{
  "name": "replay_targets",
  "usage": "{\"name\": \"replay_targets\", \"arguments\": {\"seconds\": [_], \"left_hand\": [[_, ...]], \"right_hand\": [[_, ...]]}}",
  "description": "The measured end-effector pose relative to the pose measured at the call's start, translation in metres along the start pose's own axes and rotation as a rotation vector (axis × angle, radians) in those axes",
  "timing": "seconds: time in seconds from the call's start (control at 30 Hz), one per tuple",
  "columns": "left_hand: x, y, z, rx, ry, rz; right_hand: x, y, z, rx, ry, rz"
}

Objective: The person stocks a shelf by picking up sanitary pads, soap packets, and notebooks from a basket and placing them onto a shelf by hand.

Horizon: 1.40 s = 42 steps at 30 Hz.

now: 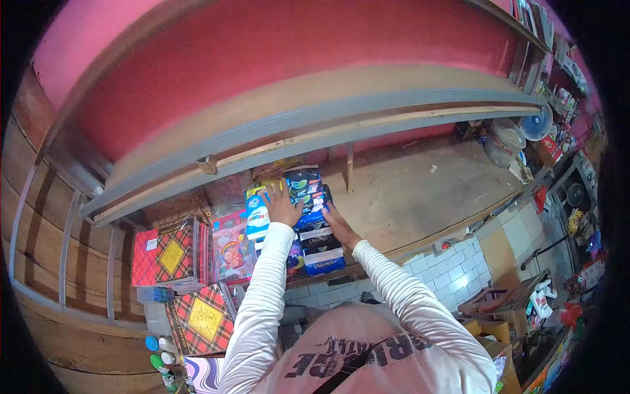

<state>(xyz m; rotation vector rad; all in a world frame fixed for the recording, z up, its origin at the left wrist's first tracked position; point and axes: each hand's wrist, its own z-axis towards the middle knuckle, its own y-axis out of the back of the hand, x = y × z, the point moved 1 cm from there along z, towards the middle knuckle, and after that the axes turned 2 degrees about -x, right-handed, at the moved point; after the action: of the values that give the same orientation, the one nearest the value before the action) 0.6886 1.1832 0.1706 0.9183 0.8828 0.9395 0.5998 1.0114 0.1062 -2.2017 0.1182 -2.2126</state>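
Note:
On the lower shelf stands a group of soft packs, several of them dark blue. My left hand (282,205) lies with its fingers spread over the tops, touching a light blue, white and yellow pack (256,217) and the edge of a dark blue pack (302,182). Against the right side of the dark blue packs rests my right hand (341,230), its visible fingers stretched out. Nearer to me sits a black and blue pack (324,262) with a white band. My left forearm hides part of the group.
A grey beam (315,125) of the upper shelf runs across above my hands. Red plaid boxes (164,253) are stacked at the left, beside pink picture packs (231,246). Farther right on the wooden shelf (420,190) is a tub (504,141). Bottles (167,358) stand at lower left.

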Motion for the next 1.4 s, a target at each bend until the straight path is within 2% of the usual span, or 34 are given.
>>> {"name": "replay_targets", "arguments": {"seconds": [0.07, 0.1, 0.17, 0.2, 0.27, 0.33, 0.43, 0.47, 0.53, 0.63, 0.7, 0.73, 0.8, 0.87, 0.97, 1.03, 1.1, 1.17, 1.2, 1.3, 1.37, 1.4], "left_hand": [[-0.001, -0.006, -0.001, 0.091, -0.014, -0.056], [-0.001, -0.005, -0.002, 0.088, -0.010, -0.057], [0.000, -0.001, -0.004, 0.082, 0.003, -0.056], [0.006, -0.005, -0.003, 0.016, -0.007, -0.098], [0.012, -0.005, -0.003, -0.088, 0.098, -0.019], [0.018, 0.002, -0.003, -0.193, 0.205, 0.052], [0.032, 0.003, -0.006, -0.185, 0.455, 0.095], [0.039, -0.008, -0.008, -0.114, 0.448, 0.166], [0.041, -0.020, -0.015, -0.017, 0.442, 0.123], [0.039, -0.021, -0.014, 0.066, 0.457, 0.123], [0.040, -0.016, -0.013, 0.126, 0.468, 0.090], [0.039, -0.009, -0.013, 0.140, 0.463, 0.055], [0.035, -0.003, -0.018, 0.043, 0.452, 0.051], [0.022, 0.008, -0.027, -0.078, 0.415, 0.025], [0.005, 0.009, -0.046, -0.085, 0.416, 0.058], [-0.012, 0.015, -0.063, -0.149, 0.335, -0.009], [-0.033, 0.021, -0.084, -0.145, 0.238, -0.074], [-0.053, 0.011, -0.105, -0.224, 0.072, -0.181], [-0.066, 0.008, -0.116, -0.191, 0.001, -0.214], [-0.102, -0.005, -0.153, -0.193, -0.255, -0.426], [-0.121, -0.023, -0.181, -0.172, -0.413, -0.550], [-0.134, -0.019, -0.195, -0.123, -0.485, -0.565]], "right_hand": [[-0.018, 0.007, 0.017, 0.010, 0.041, -0.028], [-0.026, 0.010, 0.026, 0.015, 0.061, -0.042], [0.001, 0.022, 0.036, 0.039, 0.149, 0.009], [0.002, 0.031, 0.045, 0.072, 0.175, -0.019], [-0.021, 0.034, 0.075, 0.009, 0.093, 0.169], [0.007, 0.031, 0.079, -0.004, -0.001, 0.230], [0.048, 0.021, 0.081, 0.033, -0.168, 0.376], [0.056, 0.012, 0.080, 0.034, -0.131, 0.482], [0.012, 0.017, 0.116, 0.130, -0.138, 0.344], [0.017, 0.008, 0.118, 0.075, -0.073, 0.092], [0.021, 0.010, 0.115, 0.111, -0.154, 0.159], [0.002, 0.016, 0.121, 0.098, -0.134, 0.178], [-0.022, 0.025, 0.124, 0.063, -0.154, 0.276], [-0.015, 0.026, 0.097, -0.059, -0.161, 0.299], [0.025, 0.013, 0.035, -0.228, -0.133, 0.416], [-0.025, 0.031, 0.015, -0.353, -0.085, 0.296], [-0.042, 0.037, -0.024, -0.410, 0.116, -0.003], [-0.032, 0.025, -0.085, -0.522, 0.174, 0.013], [-0.028, 0.022, -0.116, -0.593, 0.203, 0.012], [-0.058, 0.036, -0.200, -0.647, 0.037, -0.231], [-0.050, 0.038, -0.262, -0.661, -0.137, -0.253], [-0.068, 0.037, -0.289, -0.814, -0.042, -0.328]]}}
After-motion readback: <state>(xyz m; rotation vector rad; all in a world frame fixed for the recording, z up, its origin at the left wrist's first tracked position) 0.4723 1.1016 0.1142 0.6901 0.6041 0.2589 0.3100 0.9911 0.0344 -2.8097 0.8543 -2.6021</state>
